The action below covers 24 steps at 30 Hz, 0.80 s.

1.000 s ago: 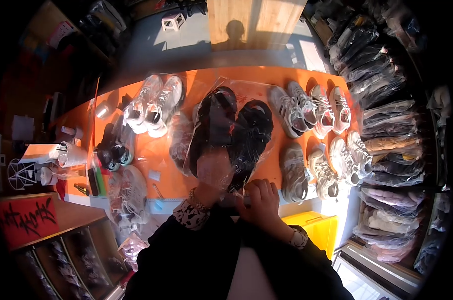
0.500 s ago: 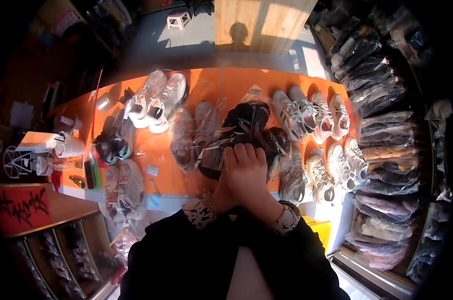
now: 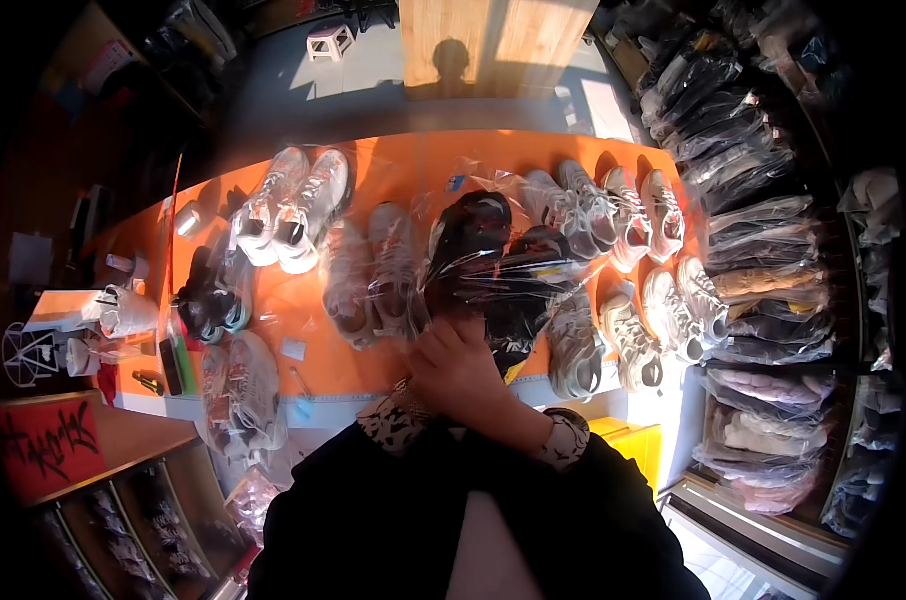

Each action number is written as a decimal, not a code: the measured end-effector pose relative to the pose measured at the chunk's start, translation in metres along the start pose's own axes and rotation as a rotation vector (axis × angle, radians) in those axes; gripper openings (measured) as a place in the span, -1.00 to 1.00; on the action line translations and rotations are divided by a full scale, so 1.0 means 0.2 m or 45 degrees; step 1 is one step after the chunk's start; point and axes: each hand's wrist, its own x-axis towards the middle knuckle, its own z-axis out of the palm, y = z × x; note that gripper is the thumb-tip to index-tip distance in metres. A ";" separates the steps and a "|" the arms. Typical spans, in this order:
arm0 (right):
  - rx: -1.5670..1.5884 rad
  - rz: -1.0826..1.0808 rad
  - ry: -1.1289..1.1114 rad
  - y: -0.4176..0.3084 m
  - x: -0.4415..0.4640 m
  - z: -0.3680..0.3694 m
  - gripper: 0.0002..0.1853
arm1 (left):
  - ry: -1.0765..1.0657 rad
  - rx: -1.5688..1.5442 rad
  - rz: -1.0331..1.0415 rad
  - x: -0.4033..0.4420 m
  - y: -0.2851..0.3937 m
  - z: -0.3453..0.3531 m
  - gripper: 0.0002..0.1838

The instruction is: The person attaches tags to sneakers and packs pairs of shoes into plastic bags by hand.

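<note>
A pair of black shoes (image 3: 468, 235) lies in a clear plastic bag (image 3: 538, 282) near the middle of the orange table. The plastic is drawn tight in creases across the shoes. My right hand (image 3: 455, 368) crosses over my left, its fingers closed on the plastic at the near end of the bag. Beneath it, only a small part of my left hand (image 3: 471, 326) shows against the bag; its fingers are hidden. Just left of the bag lies a pair of light shoes (image 3: 391, 262) under clear plastic.
White shoes (image 3: 298, 215) stand at the back left of the orange table (image 3: 373, 150). Several light shoes (image 3: 663, 215) are on the right. Dark shoes (image 3: 208, 300), wrapped shoes (image 3: 243, 385) and a pen (image 3: 301, 382) are on the left. A yellow bin (image 3: 628, 450) stands below the right edge.
The bag was spread loosely over the black shoes and is now pulled tight. My right hand has moved left across my left hand. The black shoes have turned and shifted.
</note>
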 end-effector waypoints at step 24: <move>0.203 1.536 -0.173 0.31 -0.91 0.44 -0.87 | -0.036 0.204 -0.255 0.01 -0.14 0.53 -0.40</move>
